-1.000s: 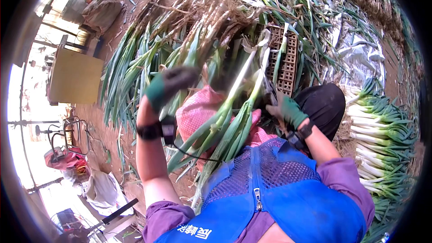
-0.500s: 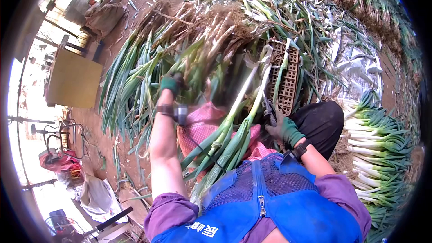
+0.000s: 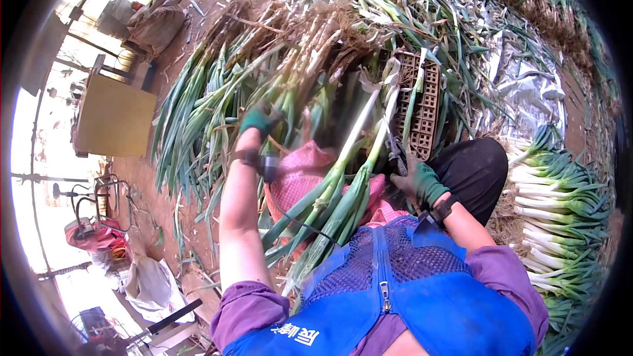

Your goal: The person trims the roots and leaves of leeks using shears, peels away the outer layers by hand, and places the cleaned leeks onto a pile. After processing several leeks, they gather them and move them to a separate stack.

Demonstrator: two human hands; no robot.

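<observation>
Out in front of your knees, your left hand [image 3: 260, 120], in a green glove, reaches into the big heap of uncleaned scallions [image 3: 264, 59]. The heap's muddy roots point away from you and its green leaves fan down toward the left. Your gloved fingers are curled shut around stalks at the near edge of that heap; blur hides how many you have. A black wrist strap [image 3: 254, 158] carrying a small device sits on that forearm, and a thin cable runs from it back toward your chest.

Your right hand [image 3: 422, 181], also gloved in green, sits by your right knee against the black trouser leg [image 3: 475, 165]. It is closed around the handle of a thin dark tool [image 3: 395, 148] whose tip points up and away from you. Whether it is a knife or shears cannot be told.

Between your two hands, a few long scallions [image 3: 339, 181] lie across your lap on a pink mesh cloth [image 3: 293, 171]. Their pale shanks point away from you toward a brown plastic crate [image 3: 422, 92], and their green tops trail down toward your blue vest [image 3: 395, 290]. Your right hand is just beside them.

Off to your right, a neat stack of cleaned scallions [image 3: 560, 198] lies on the ground, white ends turned toward your leg. Beyond it is a crumpled white plastic sheet [image 3: 527, 92]. Well away on your left, a yellow board [image 3: 115, 118] stands over the dirt floor.
</observation>
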